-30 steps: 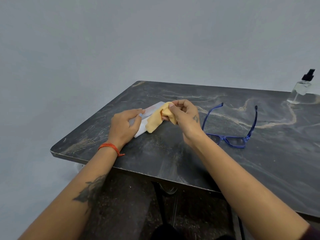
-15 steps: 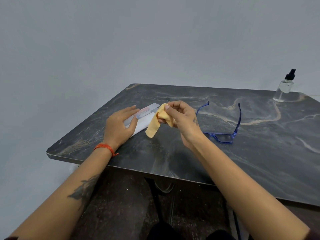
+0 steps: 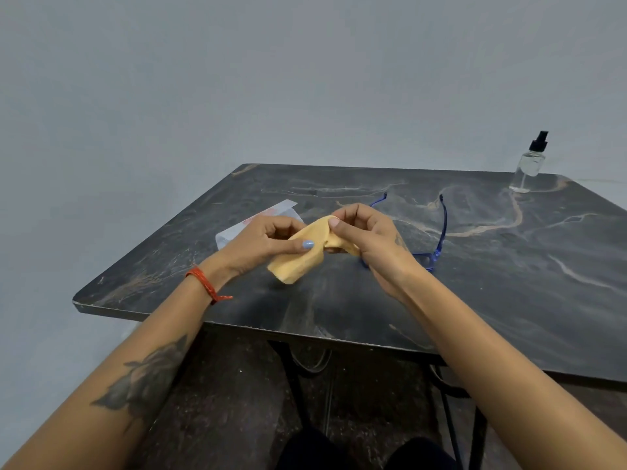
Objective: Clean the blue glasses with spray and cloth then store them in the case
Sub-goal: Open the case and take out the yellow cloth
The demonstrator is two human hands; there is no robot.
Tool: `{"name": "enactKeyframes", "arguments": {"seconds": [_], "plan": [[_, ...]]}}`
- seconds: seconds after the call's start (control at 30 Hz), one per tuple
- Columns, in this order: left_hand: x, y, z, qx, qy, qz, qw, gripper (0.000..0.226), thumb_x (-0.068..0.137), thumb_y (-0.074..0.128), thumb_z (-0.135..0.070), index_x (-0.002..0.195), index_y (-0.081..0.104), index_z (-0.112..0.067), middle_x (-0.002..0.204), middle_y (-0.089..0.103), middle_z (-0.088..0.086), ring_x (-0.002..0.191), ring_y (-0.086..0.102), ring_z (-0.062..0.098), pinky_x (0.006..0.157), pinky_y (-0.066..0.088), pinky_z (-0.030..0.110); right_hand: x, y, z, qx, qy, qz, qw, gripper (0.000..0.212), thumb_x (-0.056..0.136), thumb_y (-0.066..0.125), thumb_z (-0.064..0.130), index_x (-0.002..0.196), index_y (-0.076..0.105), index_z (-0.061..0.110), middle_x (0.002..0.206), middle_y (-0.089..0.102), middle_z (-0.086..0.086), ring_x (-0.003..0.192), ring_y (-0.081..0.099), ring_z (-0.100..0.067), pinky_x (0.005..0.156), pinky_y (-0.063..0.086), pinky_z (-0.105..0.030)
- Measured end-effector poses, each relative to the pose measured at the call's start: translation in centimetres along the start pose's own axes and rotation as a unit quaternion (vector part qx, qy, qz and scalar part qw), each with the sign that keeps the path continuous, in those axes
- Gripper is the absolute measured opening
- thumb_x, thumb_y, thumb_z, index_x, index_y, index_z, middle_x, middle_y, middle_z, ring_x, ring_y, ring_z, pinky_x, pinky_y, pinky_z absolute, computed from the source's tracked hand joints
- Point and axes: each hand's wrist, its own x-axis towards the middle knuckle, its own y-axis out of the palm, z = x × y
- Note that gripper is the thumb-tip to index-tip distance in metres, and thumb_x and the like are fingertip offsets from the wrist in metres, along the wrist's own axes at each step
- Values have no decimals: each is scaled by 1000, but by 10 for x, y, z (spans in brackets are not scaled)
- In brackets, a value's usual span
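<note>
Glasses (image 3: 429,239), blue, lie unfolded while left hand (image 3: 268,242) and right hand (image 3: 366,239) pinch yellow cloth (image 3: 298,266).

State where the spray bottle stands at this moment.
In the head view, the spray bottle stands upright at the table's far right corner, beyond the blue glasses.

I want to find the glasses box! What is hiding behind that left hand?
Behind the left hand lies the clear case on the table. Only its far end shows; the hand and the yellow cloth it pinches cover the rest.

Marble table (image 3: 475,300): glasses (image 3: 437,245), case (image 3: 237,232), bottle (image 3: 527,167).
</note>
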Motion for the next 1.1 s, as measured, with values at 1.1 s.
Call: {"name": "enactKeyframes", "arguments": {"seconds": [1.1], "plan": [[-8,37,19,125,19,-23,992,5,83,67,-23,88,66,-21,63,64,-9,62,54,1,64,40,13,-37,-88,-11,-419,10,25,908,8,83,69,21,90,65,25,68,66,11,70,60,-1,78,43,-24]]}}
